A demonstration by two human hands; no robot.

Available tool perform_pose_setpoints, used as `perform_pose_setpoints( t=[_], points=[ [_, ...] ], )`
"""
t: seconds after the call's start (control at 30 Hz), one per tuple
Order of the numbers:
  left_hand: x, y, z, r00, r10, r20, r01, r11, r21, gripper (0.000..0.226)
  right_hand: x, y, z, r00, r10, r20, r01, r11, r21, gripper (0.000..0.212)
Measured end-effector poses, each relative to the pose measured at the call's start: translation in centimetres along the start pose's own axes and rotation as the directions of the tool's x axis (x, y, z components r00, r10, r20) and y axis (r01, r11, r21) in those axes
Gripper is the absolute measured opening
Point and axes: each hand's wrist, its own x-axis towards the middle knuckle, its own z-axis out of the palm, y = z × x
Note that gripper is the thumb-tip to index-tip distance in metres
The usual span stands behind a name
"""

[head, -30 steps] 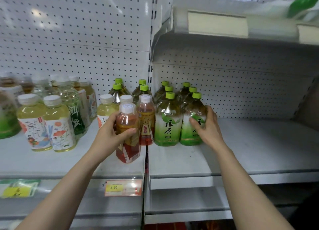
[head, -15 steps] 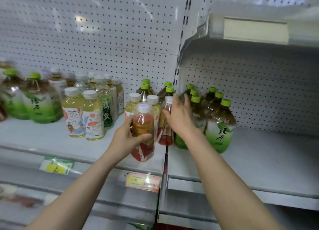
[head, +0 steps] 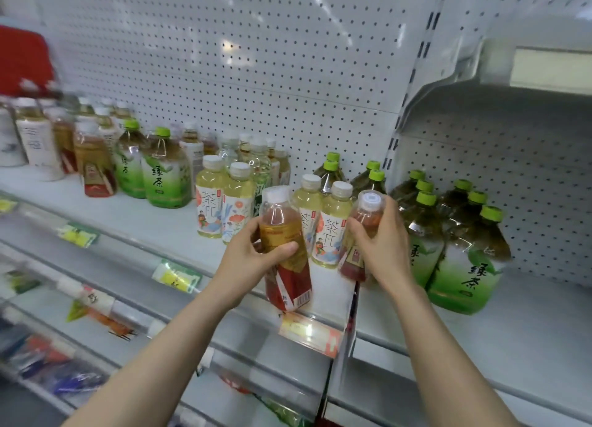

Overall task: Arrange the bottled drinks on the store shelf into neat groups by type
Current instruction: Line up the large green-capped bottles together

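Observation:
My left hand (head: 253, 257) grips a red-labelled amber tea bottle (head: 285, 250) tilted above the shelf's front edge. My right hand (head: 382, 247) is closed around a second red-labelled tea bottle (head: 365, 215) right beside it. Behind them stand two pale yellow tea bottles (head: 333, 224) with white caps. To the right is a cluster of large green-capped green tea bottles (head: 464, 253). Two more pale yellow bottles (head: 224, 202) stand to the left, and further left two green tea bottles (head: 165, 173) and another red-labelled bottle (head: 94, 164).
The white shelf (head: 153, 221) runs left to right with a pegboard back wall (head: 256, 74). Price tags (head: 307, 330) hang on its front rail. White-labelled bottles (head: 35, 141) crowd the far left. Another shelf (head: 538, 71) overhangs at upper right. Lower shelves hold blurred goods.
My right hand left the green tea bottles and closed on the second red-labelled bottle. My left hand kept its bottle, now tilted. The view swung left, showing more of the shelf.

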Motion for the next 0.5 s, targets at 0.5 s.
perform_pose_setpoints(
  t=[0.5],
  points=[
    [-2.7,-0.1,-17.3,0.967,-0.025,-0.253,0.018,0.999,-0.033,0.077,-2.8,-14.2,10.3,0.985,-0.081,0.155,0.035,0.959,0.281,0.037]
  ],
)
